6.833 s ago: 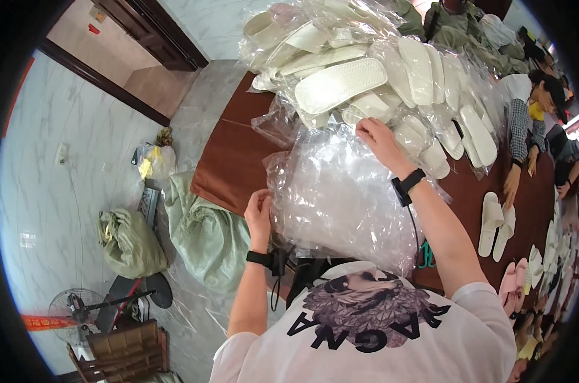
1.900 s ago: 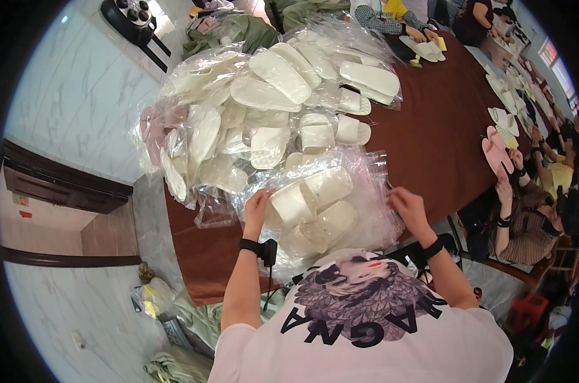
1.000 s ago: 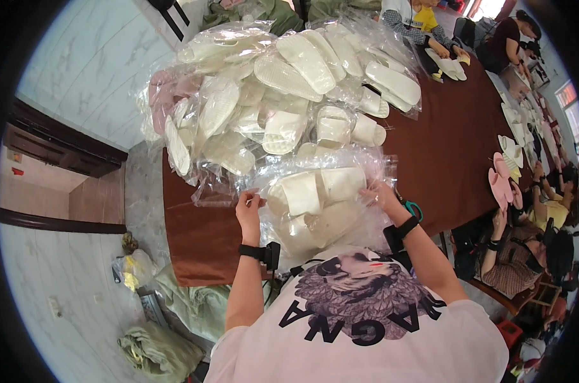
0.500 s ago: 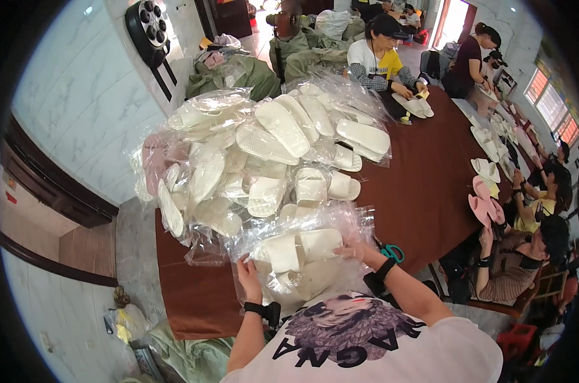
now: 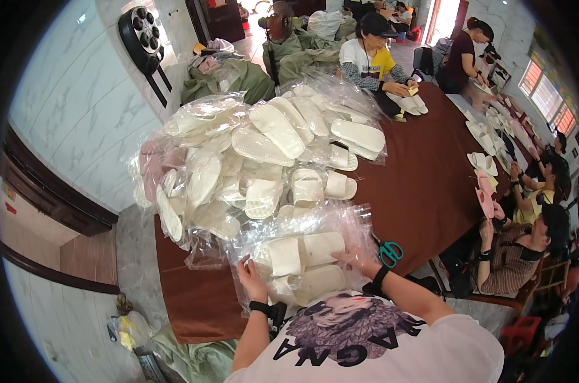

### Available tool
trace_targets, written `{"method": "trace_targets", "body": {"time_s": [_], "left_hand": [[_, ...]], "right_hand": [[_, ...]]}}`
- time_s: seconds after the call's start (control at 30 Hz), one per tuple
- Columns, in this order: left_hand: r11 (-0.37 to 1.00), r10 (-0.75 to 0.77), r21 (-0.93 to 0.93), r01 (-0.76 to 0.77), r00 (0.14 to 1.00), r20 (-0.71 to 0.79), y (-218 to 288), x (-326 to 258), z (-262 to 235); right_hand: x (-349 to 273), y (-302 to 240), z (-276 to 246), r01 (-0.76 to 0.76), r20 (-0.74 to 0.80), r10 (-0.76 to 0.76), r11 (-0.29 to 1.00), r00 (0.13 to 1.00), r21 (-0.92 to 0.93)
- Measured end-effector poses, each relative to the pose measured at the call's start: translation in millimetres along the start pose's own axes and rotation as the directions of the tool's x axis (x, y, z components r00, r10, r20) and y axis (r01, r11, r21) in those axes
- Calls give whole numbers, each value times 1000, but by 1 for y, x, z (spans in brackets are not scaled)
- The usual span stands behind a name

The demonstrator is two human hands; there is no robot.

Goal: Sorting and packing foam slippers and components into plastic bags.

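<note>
In front of me lies a pair of cream slide slippers [image 5: 286, 256] inside a clear plastic bag [image 5: 364, 223]. The two slippers sit side by side, straps toward the left. My left hand [image 5: 252, 279] grips the bag's left side, its fingers curled at the edge. On the other side my right hand [image 5: 358, 262] holds the bag near the sole end of the upper slipper, fingers on the plastic. Just beyond is a large heap of bagged cream slippers [image 5: 264, 143], with a pink pair [image 5: 152, 166] at its left.
Teal-handled scissors [image 5: 390, 253] lie on the brown-covered table [image 5: 423, 172] to the right of my right hand. Across the table a person [image 5: 372, 60] handles slippers. Another at the right holds a pink slipper [image 5: 484, 203]. Green sacks [image 5: 232, 83] stand behind the heap.
The bagged pair has levelled, and the lower slipper's sole shows more plainly. My right hand has shifted slightly left and down on the bag. At the right, the person's pink slippers have turned.
</note>
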State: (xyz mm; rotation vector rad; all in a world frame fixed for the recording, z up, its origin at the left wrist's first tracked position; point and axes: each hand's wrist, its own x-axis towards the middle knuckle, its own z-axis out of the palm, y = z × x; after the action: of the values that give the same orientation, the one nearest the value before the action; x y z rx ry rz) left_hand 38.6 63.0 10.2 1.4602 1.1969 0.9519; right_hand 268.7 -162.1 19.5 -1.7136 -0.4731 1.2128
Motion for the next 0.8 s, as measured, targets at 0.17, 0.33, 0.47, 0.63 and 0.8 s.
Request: {"method": "trace_targets", "body": {"time_s": [0.17, 0.33, 0.47, 0.63, 0.8], "left_hand": [[999, 36, -8, -37, 999, -28, -13, 3, 2], [999, 34, -11, -35, 998, -58, -25, 4, 1], [998, 51, -41, -55, 995, -86, -22, 4, 5], [998, -13, -66, 8, 996, -84, -23, 1, 4], [999, 26, -34, -30, 991, -133, -29, 2, 3]], "right_hand": [[-10, -3, 7, 22, -39, -21, 999, 999, 29], [-16, -14, 21, 23, -11, -26, 979, 1000, -203], [-2, 18, 34, 376, -168, -413, 901, 895, -215], [-7, 27, 44, 364, -275, -411, 908, 869, -206], [-6, 22, 50, 309, -303, -379, 916, 874, -254]]}}
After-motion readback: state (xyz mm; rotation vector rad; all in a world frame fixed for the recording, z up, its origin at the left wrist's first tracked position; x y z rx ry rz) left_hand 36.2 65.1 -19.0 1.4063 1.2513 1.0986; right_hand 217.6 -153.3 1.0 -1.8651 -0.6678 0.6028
